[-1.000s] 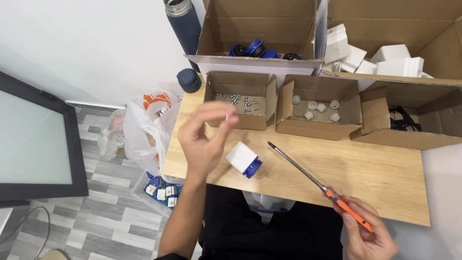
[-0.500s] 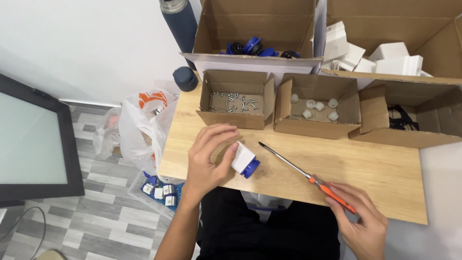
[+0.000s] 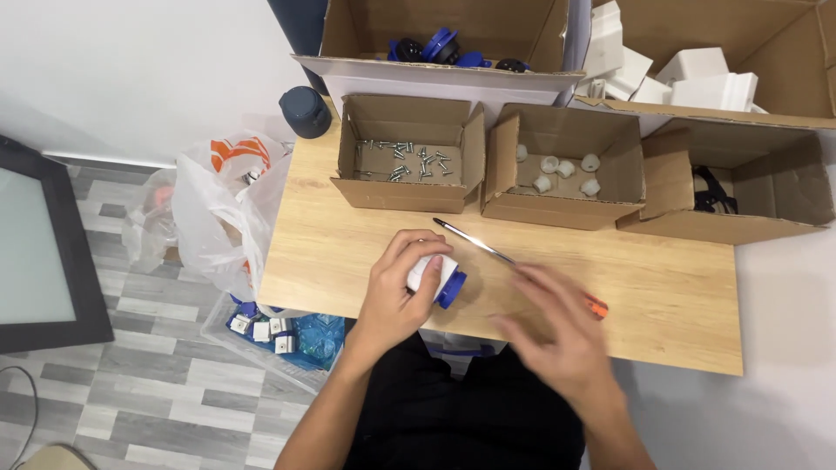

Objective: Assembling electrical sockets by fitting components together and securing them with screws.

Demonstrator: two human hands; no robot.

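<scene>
Since 0.5 s ago: left hand (image 3: 396, 292) shifted from resting beside the white/blue part (image 3: 438, 277) to wrapped over it, fingers curled on top, clamped on it. Part sits on the wooden table (image 3: 679, 287), near the front edge, roughly centre-left, blue end facing right. Right hand (image 3: 557, 335) has moved up and inward from the table's front-right corner, now over the screwdriver (image 3: 488, 250); motion-blurred, fingers spread apart. Can't tell if it's touching the handle. The orange handle end pokes out just right of the fingers, while the metal shaft lies flat on the table and runs diagonally up-left, tip ending just above the left hand's knuckles, near the part but not touching afaict.

Rest of the scene, unchanged:
- small cardboard box w/ screws (image 3: 409, 161) behind the left hand, loose silver screws on its floor
- next box right, w/ white caps (image 3: 566, 170), a handful of small round pcs
- third box (image 3: 749, 187) further right, open side facing in, black item inside, hard to ID
- big carton back-left w/ blue/black parts (image 3: 440, 45), big carton back-right w/ white blocks (image 3: 697, 74)
- dark cup (image 3: 305, 111) at the table's back-left corner
- plastic bag (image 3: 222, 209) on the floor left of the table, clear bin (image 3: 283, 335) w/ blue/white pcs below it
- dark-framed screen (image 3: 39, 244) far left
</scene>
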